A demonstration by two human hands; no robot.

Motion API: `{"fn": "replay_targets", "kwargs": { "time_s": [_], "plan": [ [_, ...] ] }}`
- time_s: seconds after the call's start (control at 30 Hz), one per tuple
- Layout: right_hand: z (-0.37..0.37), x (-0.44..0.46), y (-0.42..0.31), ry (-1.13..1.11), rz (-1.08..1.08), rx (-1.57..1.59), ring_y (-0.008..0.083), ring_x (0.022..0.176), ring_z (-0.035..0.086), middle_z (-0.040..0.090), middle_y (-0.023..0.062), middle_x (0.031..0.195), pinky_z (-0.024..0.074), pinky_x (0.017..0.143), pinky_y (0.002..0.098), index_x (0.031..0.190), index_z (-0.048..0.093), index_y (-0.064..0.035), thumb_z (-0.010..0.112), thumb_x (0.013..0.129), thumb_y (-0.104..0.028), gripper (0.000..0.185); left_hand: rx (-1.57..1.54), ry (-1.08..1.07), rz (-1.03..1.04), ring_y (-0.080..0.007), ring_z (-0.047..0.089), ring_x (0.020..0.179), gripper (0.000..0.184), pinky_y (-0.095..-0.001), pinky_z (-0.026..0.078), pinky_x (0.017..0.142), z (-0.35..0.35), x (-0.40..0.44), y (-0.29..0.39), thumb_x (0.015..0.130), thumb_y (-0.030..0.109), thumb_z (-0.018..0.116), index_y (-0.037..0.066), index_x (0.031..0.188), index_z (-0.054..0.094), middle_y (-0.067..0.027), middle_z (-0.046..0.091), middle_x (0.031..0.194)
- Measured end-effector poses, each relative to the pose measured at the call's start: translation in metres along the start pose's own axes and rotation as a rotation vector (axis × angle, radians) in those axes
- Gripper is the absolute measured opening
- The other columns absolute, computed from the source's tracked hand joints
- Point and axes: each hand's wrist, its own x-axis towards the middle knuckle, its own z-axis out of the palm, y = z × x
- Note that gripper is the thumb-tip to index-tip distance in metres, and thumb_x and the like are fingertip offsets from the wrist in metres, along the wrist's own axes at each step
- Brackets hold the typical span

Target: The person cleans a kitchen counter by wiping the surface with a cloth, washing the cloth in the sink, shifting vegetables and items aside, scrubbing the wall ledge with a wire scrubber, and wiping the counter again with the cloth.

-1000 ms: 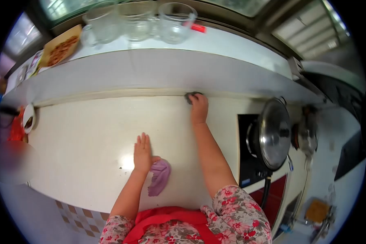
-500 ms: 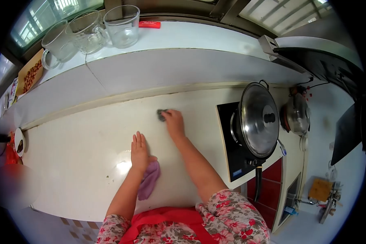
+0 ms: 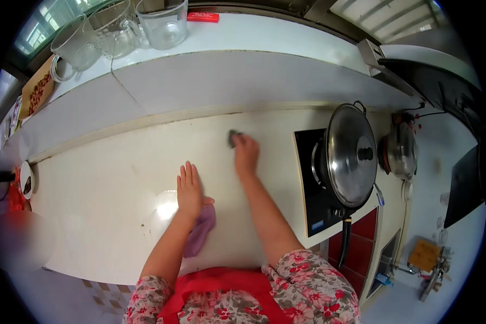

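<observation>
My right hand [image 3: 247, 154] is closed around a dark grey scouring pad [image 3: 233, 138], which it presses on the pale countertop [image 3: 108, 189] near the back ledge. The hand is slightly smeared by motion. Left of it, my left hand [image 3: 189, 190] lies flat on the counter with the fingers stretched out. A purple cloth [image 3: 201, 232] lies crumpled beside the left wrist and forearm, partly hidden by them. Small dark specks [image 3: 142, 225] show on the counter to the left.
To the right, a lidded wok [image 3: 351, 156] stands on a black stove [image 3: 314, 210], its handle pointing toward me. Another lidded pot [image 3: 402, 151] is behind it. Glass mugs [image 3: 164, 29] and a red box [image 3: 203, 17] line the ledge. A white bowl [image 3: 27, 180] sits far left.
My right hand has slid to the right with the scouring pad, toward the back of the counter. My left hand stays flat in about the same place. The view has tilted slightly.
</observation>
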Motion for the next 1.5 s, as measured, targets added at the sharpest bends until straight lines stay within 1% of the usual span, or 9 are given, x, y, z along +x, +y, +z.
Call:
{"fn": "replay_targets", "kwargs": {
  "time_s": [0.1,0.23,0.37,0.6,0.77,0.97,1.23,1.37,1.5],
  "plan": [
    [-0.024,-0.051,-0.042,-0.107,-0.234,0.198,0.0279,0.099,0.057,0.062,0.011,0.105,0.0449,0.086,0.0424,0.103,0.069,-0.0154,0.06,0.085,-0.013,0.02,-0.057,-0.021,0.016,-0.0376,0.023,0.14,0.109,-0.0504,0.027,0.111,-0.005,-0.011,-0.001,0.055,0.025,0.086,-0.006,0.141,0.027,-0.0216,0.023,0.151],
    [-0.039,-0.04,0.026,-0.044,0.569,0.513,0.0317,0.099,0.056,0.064,0.0187,0.099,0.0431,0.087,0.0418,0.097,0.065,0.0035,0.063,0.087,-0.027,0.032,-0.094,0.001,0.121,-0.0347,0.028,0.138,0.075,-0.0498,0.026,0.111,0.008,-0.045,-0.012,0.075,0.025,0.074,0.0,0.137,0.04,-0.0185,0.031,0.149],
    [-0.029,-0.021,0.035,0.169,0.126,-0.258,0.0341,0.102,0.054,0.061,0.0163,0.104,0.0424,0.09,0.0419,0.111,0.063,-0.0053,0.054,0.093,-0.017,0.023,-0.085,-0.046,0.143,-0.0326,0.029,0.139,0.072,-0.0495,0.025,0.111,-0.008,-0.085,-0.006,0.078,0.028,0.071,0.005,0.139,0.04,-0.016,0.033,0.148],
    [-0.001,-0.092,-0.126,-0.366,-0.578,0.231,0.0284,0.11,0.053,0.06,0.009,0.117,0.0413,0.095,0.0439,0.112,0.065,-0.0146,0.053,0.09,-0.017,0.025,0.043,0.166,-0.078,-0.0346,0.035,0.135,0.047,-0.0495,0.027,0.11,-0.007,-0.124,-0.063,0.084,0.004,0.054,0.012,0.13,0.053,-0.0158,0.04,0.144],
    [0.041,-0.039,-0.172,-0.244,-0.259,0.085,0.0278,0.112,0.051,0.058,0.0068,0.118,0.041,0.094,0.044,0.115,0.063,-0.0174,0.052,0.088,-0.013,0.03,0.062,0.38,-0.296,-0.0365,0.039,0.131,0.049,-0.0492,0.03,0.108,-0.024,-0.155,-0.102,0.08,-0.002,0.053,0.011,0.128,0.055,-0.0155,0.043,0.141],
    [0.054,-0.097,-0.257,-0.375,-0.642,0.28,0.0285,0.112,0.051,0.059,0.0102,0.117,0.0417,0.093,0.0443,0.114,0.063,-0.0125,0.05,0.091,-0.014,0.027,-0.016,0.001,0.212,-0.028,0.034,0.135,0.051,-0.0494,0.025,0.111,-0.023,-0.18,-0.111,0.085,0.028,0.06,0.012,0.133,0.051,-0.0083,0.043,0.141],
    [0.064,-0.089,-0.336,-0.377,-0.125,0.134,0.0319,0.111,0.051,0.058,0.0135,0.12,0.0408,0.094,0.0459,0.118,0.059,-0.0084,0.046,0.093,-0.016,0.029,0.142,0.169,-0.383,-0.0298,0.029,0.138,0.055,-0.059,0.014,0.111,-0.076,-0.173,-0.222,0.09,0.039,0.054,0.01,0.136,0.047,-0.0132,0.041,0.143],
    [0.086,-0.148,-0.376,-0.392,-0.906,0.299,0.03,0.105,0.055,0.059,0.0097,0.117,0.0437,0.091,0.0439,0.111,0.065,-0.0126,0.05,0.09,-0.013,0.026,0.217,0.194,-0.587,-0.0304,0.027,0.139,0.061,-0.0631,0.011,0.109,-0.103,-0.202,-0.283,0.087,0.038,0.057,0.003,0.136,0.044,-0.0127,0.041,0.144],
    [0.14,-0.083,-0.405,-0.199,-0.64,0.161,0.0299,0.102,0.056,0.061,0.0112,0.111,0.0452,0.086,0.0435,0.108,0.066,-0.0112,0.054,0.088,-0.013,0.024,0.166,0.208,-0.516,-0.0315,0.026,0.14,0.059,-0.0644,0.012,0.108,-0.11,-0.247,-0.306,0.082,0.03,0.065,0.004,0.132,0.047,-0.0122,0.04,0.143]
  ]
}}
